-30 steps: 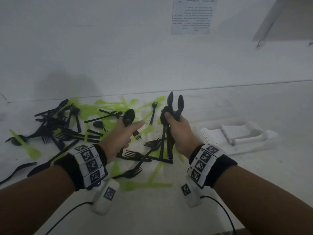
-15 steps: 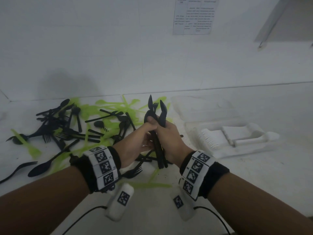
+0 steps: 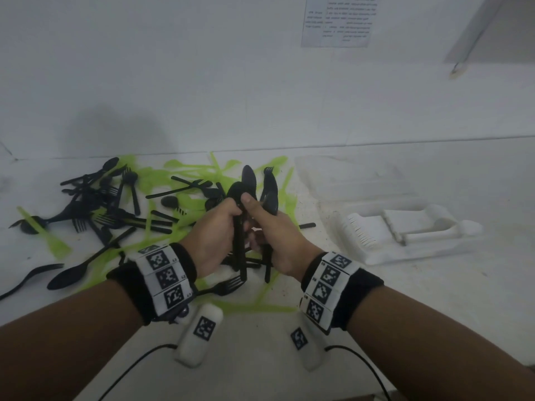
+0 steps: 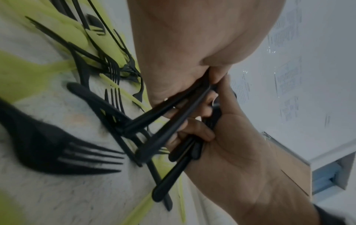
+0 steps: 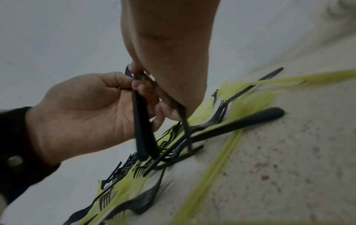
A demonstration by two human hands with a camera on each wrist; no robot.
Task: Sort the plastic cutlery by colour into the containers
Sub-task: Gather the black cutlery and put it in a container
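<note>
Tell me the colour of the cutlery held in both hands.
Black: the bundle of cutlery is all black, clearest in the head view.

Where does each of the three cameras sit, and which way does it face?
Head: on the person's head, looking forward and down at the table; shows both forearms, the left hand and the right hand gripping a bundle of black cutlery.
Left wrist: on the left wrist, looking along the palm; the right hand shows opposite.
Right wrist: on the right wrist, looking along the palm; the left hand shows opposite.
Shared: all three show the bundle and the green cutlery below.
</note>
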